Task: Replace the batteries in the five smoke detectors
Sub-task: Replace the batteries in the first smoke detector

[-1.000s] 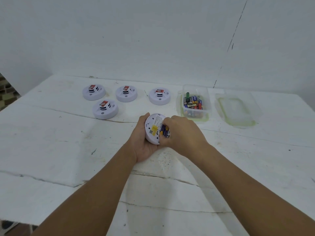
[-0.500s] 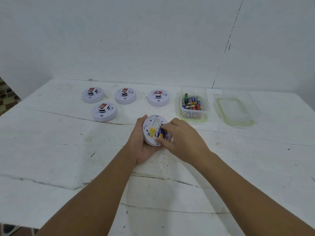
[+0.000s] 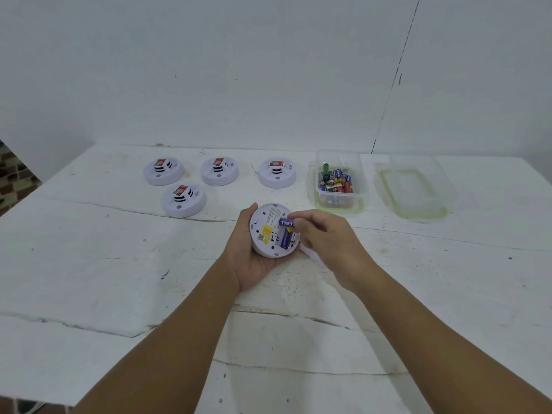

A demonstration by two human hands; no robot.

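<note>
My left hand (image 3: 254, 264) cradles a white round smoke detector (image 3: 264, 233), turned back side up, with a yellow label and an open battery bay. One purple battery (image 3: 286, 239) lies in the bay. My right hand (image 3: 325, 240) pinches a second purple battery (image 3: 286, 223) at the bay's upper edge, tilted. A white cover piece (image 3: 313, 255) shows partly under my right hand. Several other detectors sit face up beyond: three in a row (image 3: 163, 171) (image 3: 219, 172) (image 3: 277, 173) and one nearer (image 3: 183, 200).
A clear plastic box (image 3: 340, 162) holding several mixed batteries stands right of the detectors. Its green-rimmed lid (image 3: 413, 189) lies further right. The white table (image 3: 89, 264) has cracks and its left edge drops off near a patterned floor.
My right hand has pulled back to the right from the detector's back. It now lifts one purple battery partly out of the bay, exposing the second battery.
</note>
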